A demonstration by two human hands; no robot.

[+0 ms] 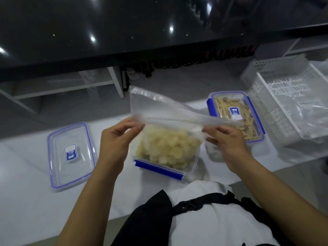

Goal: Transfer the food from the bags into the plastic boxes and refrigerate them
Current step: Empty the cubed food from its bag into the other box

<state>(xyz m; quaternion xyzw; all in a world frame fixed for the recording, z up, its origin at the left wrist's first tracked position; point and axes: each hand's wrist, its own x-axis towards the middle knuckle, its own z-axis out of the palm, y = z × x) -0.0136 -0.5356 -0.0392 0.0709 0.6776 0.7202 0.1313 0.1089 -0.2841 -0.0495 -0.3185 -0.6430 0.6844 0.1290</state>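
I see the clear bag (159, 107) stretched between my hands, my left hand (115, 141) pinching one end of its edge and my right hand (225, 141) pinching the other. Just below both hands sits the open box (166, 157) filled with pale food pieces (168, 146). Beyond my right hand stands a closed box of sticks (236, 116); left of my left hand a loose lid (71, 155) lies on the white tabletop (26, 192). A white basket (287, 93) stands farther right.

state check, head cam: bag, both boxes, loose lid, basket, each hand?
plastic bag: looks empty, held stretched over open box
open box: lid off, filled with pale food pieces
closed box: lid on, holds strip-shaped food
loose lid: flat on counter, left of open box
white basket: holds clear plastic
left hand: pinches bag
right hand: pinches bag
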